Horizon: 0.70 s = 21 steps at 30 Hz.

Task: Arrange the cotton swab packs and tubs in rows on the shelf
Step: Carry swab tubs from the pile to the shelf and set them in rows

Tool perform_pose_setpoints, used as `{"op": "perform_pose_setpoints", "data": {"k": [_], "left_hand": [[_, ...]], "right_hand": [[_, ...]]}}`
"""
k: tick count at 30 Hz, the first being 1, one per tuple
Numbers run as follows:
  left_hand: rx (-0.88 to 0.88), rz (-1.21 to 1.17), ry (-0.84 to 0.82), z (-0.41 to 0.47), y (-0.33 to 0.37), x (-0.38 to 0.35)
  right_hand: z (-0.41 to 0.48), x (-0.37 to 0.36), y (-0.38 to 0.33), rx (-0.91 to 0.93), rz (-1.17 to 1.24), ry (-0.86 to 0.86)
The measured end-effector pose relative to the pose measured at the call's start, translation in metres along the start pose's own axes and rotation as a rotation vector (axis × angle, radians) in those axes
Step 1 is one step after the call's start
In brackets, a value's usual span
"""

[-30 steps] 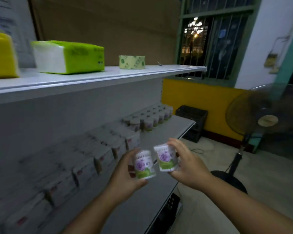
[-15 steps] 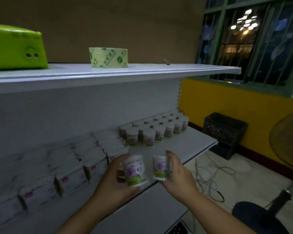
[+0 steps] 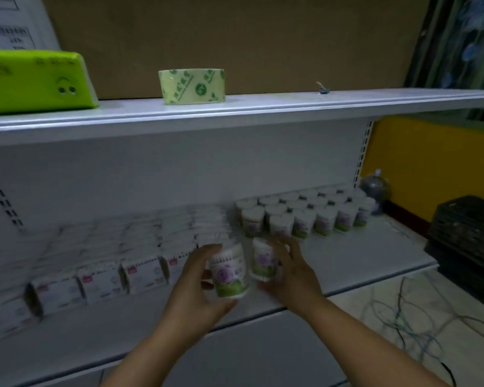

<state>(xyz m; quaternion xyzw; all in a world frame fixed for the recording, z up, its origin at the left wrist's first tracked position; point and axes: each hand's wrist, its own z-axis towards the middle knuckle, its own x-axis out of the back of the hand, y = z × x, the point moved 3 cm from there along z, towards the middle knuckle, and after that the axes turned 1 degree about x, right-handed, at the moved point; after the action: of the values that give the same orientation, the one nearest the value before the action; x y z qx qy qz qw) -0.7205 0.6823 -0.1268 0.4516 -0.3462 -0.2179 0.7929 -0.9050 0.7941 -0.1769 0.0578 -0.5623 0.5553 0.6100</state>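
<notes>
While both hands are held over the front of the lower shelf [image 3: 361,255], each grips one cotton swab tub; the left hand [image 3: 196,289] curls its fingers and thumb round the left tub [image 3: 229,275], which is upright with its purple flower label facing the camera; the right hand [image 3: 294,275] wraps round the right tub [image 3: 263,261] from the right side, with its fingers partly spread behind it; the two tubs are just beside each other, and whether either base touches the shelf cannot be told. Behind them, towards the right end of the shelf, the rows of tubs [image 3: 305,216] stand upright and close together against the back panel; to the left, the cotton swab packs [image 3: 143,275] stand in a blurred row along the shelf. On the upper shelf [image 3: 263,113] sit a green pack [image 3: 34,79], a roll of tape [image 3: 192,86] and a small blue object [image 3: 323,90]; a sheet of cardboard [image 3: 235,37] stands behind them. At the right a black crate [image 3: 467,247] stands by the yellow wall [image 3: 430,163]; cables [image 3: 403,317] lie tangled on the floor.
</notes>
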Motion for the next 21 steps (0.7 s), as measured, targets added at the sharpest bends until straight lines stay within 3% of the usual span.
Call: {"op": "perform_pose_setpoints", "data": {"k": [6,13,18,21], "left_hand": [[-0.102,-0.006,0.052,0.035,-0.008,-0.006],[-0.316,0.057,-0.009,0.076,-0.003,-0.007],[-0.319,0.11,-0.007,0.096,-0.016,-0.004],[-0.297,0.141,0.017,0.097,-0.022,-0.006]], "right_hand": [[0.023,-0.01,0.008,0.062,-0.14,0.026],[0.023,-0.013,0.008,0.1,0.077,-0.012],[0.036,-0.012,-0.006,0.208,-0.104,0.244],[0.049,-0.009,-0.011,0.273,-0.191,0.278]]}}
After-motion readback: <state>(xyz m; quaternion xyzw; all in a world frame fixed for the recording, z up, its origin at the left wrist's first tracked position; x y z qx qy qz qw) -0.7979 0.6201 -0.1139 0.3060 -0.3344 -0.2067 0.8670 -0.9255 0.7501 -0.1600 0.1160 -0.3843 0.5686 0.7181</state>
